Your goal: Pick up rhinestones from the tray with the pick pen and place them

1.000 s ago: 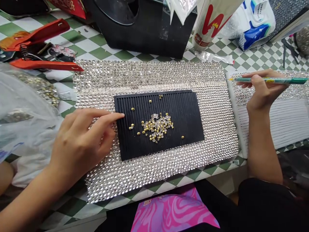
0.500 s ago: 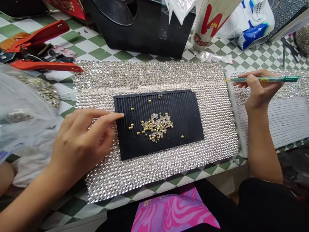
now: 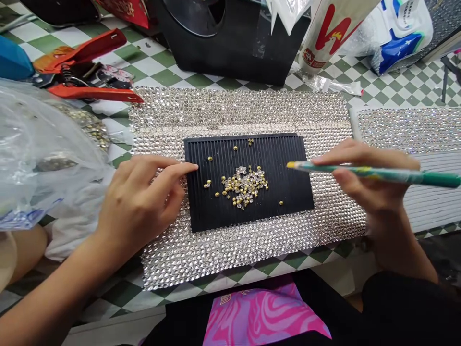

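A black ridged tray (image 3: 288,187) lies on a sheet of silvery rhinestones (image 3: 259,250). On the tray is a loose pile of pointed-back rhinestones (image 3: 247,187), some gold side up and some clear side up, with a few scattered singly. My left hand (image 3: 140,197) rests at the tray's left edge, its index finger stretched onto the rim and the other fingers bent. In my right hand (image 3: 374,178) is a green picker pen (image 3: 432,178), held nearly level. Its yellow tip hovers over the tray's right part, apart from the pile.
A second, partly covered rhinestone sheet (image 3: 406,127) lies at right. Red-handled pliers (image 3: 93,92) and clear plastic bags (image 3: 46,144) are at left. Behind stand a black box (image 3: 234,53) and a paper cup (image 3: 327,38). Someone's bare limb (image 3: 30,250) shows at far left.
My right hand has brought the picker pen leftward and down, from above the right-hand sheet to over the tray. My left hand stays at the tray's edge. The whole view has shifted slightly.
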The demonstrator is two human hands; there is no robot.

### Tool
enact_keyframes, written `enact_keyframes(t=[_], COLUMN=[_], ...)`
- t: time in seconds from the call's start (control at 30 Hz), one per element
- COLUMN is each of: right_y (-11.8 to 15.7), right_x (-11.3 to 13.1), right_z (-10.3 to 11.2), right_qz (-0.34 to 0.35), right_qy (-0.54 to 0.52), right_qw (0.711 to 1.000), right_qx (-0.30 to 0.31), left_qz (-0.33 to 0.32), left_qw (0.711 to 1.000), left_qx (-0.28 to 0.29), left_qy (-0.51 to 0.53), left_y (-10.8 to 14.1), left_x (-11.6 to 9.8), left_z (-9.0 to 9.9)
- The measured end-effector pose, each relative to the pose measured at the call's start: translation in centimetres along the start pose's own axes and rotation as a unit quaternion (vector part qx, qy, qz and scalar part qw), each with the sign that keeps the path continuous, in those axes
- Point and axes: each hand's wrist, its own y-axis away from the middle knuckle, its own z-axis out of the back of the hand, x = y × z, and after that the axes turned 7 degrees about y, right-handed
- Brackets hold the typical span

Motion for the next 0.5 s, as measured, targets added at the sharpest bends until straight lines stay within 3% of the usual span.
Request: enact_keyframes(t=[0.1,0.5], right_y=[0.3,0.3], right_x=[1.0,0.7], right_z=[-1.1,-2.4], right_qz=[0.029,0.051], right_qy=[0.009,0.0], right_qw=[0.997,0.99], right_qx=[0.075,0.129], left_qz=[0.009,0.005], left_qw=[1.0,1.0], left_qx=[0.002,-0.004], left_qy=[0.004,-0.004], left_y=[0.0,0.1], left_x=[-0.2,-0.2], left_z=[0.0,-0.2])
